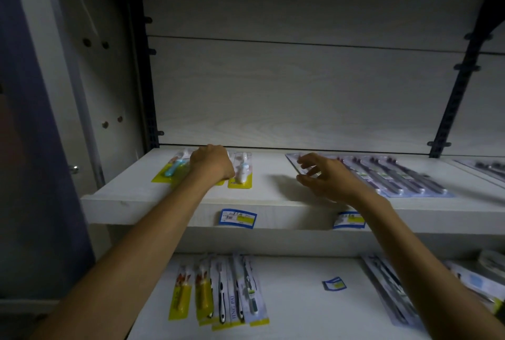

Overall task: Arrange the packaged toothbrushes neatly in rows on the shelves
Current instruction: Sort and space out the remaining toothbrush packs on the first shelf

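Note:
On the upper shelf (pixel 273 197), yellow-carded toothbrush packs lie at the left: one with a blue brush (pixel 170 169), one with a white brush (pixel 241 170). My left hand (pixel 211 162) rests knuckles-up between them, fingers curled down over a pack that it hides. My right hand (pixel 325 178) hovers at the left edge of a row of clear packs with dark toothbrushes (pixel 390 175), fingers spread and pinching the nearest pack's edge. Several more packs (pixel 218 290) lie in a row on the lower shelf.
Blue price tags (pixel 237 218) are stuck on the upper shelf's front edge, and a loose tag (pixel 333 283) lies on the lower shelf. More packs (pixel 393 293) lie at the lower right. Dark brackets (pixel 453 110) frame the back panel.

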{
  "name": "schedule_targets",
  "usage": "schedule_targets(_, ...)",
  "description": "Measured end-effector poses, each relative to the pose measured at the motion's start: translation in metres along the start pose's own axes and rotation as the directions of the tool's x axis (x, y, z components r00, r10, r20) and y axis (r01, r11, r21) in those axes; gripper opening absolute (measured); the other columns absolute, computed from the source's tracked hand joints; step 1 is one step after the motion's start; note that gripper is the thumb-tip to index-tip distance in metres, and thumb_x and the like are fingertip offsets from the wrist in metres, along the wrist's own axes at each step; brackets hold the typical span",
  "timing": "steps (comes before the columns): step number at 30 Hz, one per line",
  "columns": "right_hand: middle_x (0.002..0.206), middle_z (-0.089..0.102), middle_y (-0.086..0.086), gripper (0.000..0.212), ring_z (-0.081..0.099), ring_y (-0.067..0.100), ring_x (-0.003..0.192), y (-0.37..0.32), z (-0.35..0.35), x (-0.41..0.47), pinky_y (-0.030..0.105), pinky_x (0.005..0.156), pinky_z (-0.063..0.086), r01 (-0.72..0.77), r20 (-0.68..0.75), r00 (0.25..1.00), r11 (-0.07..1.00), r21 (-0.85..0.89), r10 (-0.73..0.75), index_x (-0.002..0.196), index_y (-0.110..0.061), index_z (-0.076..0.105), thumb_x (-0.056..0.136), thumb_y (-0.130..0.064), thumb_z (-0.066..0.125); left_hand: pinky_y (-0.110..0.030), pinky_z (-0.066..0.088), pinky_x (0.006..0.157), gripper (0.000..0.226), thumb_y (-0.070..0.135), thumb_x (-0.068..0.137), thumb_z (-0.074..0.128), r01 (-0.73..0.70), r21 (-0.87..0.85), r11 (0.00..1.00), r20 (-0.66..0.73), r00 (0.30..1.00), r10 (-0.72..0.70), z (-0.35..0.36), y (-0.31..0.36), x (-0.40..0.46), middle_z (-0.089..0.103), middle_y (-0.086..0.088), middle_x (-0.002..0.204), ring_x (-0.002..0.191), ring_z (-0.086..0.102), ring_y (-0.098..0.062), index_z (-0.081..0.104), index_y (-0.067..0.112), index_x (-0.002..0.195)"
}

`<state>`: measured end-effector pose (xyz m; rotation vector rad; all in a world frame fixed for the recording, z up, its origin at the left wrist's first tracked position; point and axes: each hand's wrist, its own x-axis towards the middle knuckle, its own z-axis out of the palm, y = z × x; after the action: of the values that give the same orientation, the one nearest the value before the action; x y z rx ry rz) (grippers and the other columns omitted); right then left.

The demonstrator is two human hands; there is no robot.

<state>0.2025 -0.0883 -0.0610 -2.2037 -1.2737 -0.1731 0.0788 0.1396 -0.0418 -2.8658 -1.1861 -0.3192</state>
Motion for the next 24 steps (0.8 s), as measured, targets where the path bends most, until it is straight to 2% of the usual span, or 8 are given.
schedule_targets(5, 0.126, 0.058, 0.006, 0.043, 0.059, 0.015, 0.099, 0.0055, -0.0016, -0.0026, 0.029, 0.085, 0.053, 0.008, 0.008, 1.000, 1.000, 0.017, -0.008, 0.129, -0.016, 0.050, 0.090, -0.029, 0.061, -0.031, 0.042, 0.072, 0.043, 0.040, 0.077, 0.072, 0.015, -0.063, 0.998, -0.007, 1.000, -0.016, -0.0009, 0.0009, -0.0025, 0.063, -0.011, 0.109, 0.099, 0.059, -0.027, 0.060, 0.009, 0.106)
schedule_targets(8, 0.126, 0.059, 0.007, 0.043, 0.060, 0.016, 0.100, 0.0070, -0.0020, -0.0040, 0.029, 0.086, 0.053, 0.017, 0.007, 1.000, 1.000, 0.018, -0.018, 0.130, -0.016, 0.050, 0.090, -0.029, 0.061, -0.031, 0.042, 0.072, 0.036, 0.036, 0.080, 0.071, 0.024, -0.104, 0.994, -0.002, 1.000, -0.025, -0.0004, -0.0001, -0.0038, 0.063, -0.012, 0.110, 0.095, 0.058, -0.027, 0.060, 0.009, 0.102)
schedule_targets(10, 0.126, 0.059, 0.007, 0.043, 0.060, 0.016, 0.100, 0.0073, -0.0018, -0.0039, 0.028, 0.086, 0.053, 0.019, 0.016, 1.000, 1.000, 0.023, -0.019, 0.130, -0.015, 0.050, 0.091, -0.029, 0.060, -0.031, 0.042, 0.073, 0.032, 0.031, 0.083, 0.067, 0.026, -0.109, 0.994, -0.004, 1.000, -0.026, 0.0005, -0.0003, -0.0047, 0.063, -0.013, 0.112, 0.100, 0.059, -0.028, 0.061, 0.007, 0.104)
schedule_targets(15, 0.124, 0.059, 0.004, 0.042, 0.060, 0.016, 0.099, 0.0071, -0.0024, -0.0031, 0.039, 0.088, 0.054, 0.018, 0.023, 1.000, 0.999, 0.043, -0.019, 0.128, -0.016, 0.051, 0.089, -0.030, 0.062, -0.031, 0.043, 0.072, 0.029, 0.023, 0.085, 0.062, 0.028, -0.116, 0.993, 0.005, 1.000, -0.028, 0.0000, -0.0003, -0.0068, 0.062, -0.015, 0.114, 0.102, 0.060, -0.030, 0.060, 0.005, 0.107)
schedule_targets(21, 0.125, 0.058, 0.004, 0.042, 0.060, 0.015, 0.098, 0.0049, -0.0042, -0.0026, 0.035, 0.083, 0.056, 0.032, 0.015, 0.999, 0.998, 0.049, -0.033, 0.128, -0.016, 0.051, 0.090, -0.029, 0.061, -0.031, 0.045, 0.069, 0.026, 0.027, 0.080, 0.067, 0.052, -0.170, 0.984, 0.090, 0.995, -0.038, -0.0038, -0.0008, -0.0044, 0.062, -0.012, 0.095, 0.079, 0.055, -0.024, 0.055, 0.007, 0.090)
schedule_targets(24, 0.125, 0.058, 0.004, 0.042, 0.060, 0.015, 0.099, 0.0042, -0.0046, -0.0016, 0.033, 0.083, 0.055, 0.034, 0.010, 0.999, 0.998, 0.056, -0.034, 0.129, -0.015, 0.050, 0.090, -0.028, 0.061, -0.031, 0.045, 0.071, 0.039, 0.034, 0.081, 0.069, 0.057, -0.203, 0.978, 0.109, 0.993, -0.035, -0.0016, -0.0044, -0.0031, 0.060, -0.013, 0.101, 0.088, 0.057, -0.027, 0.056, 0.005, 0.106)
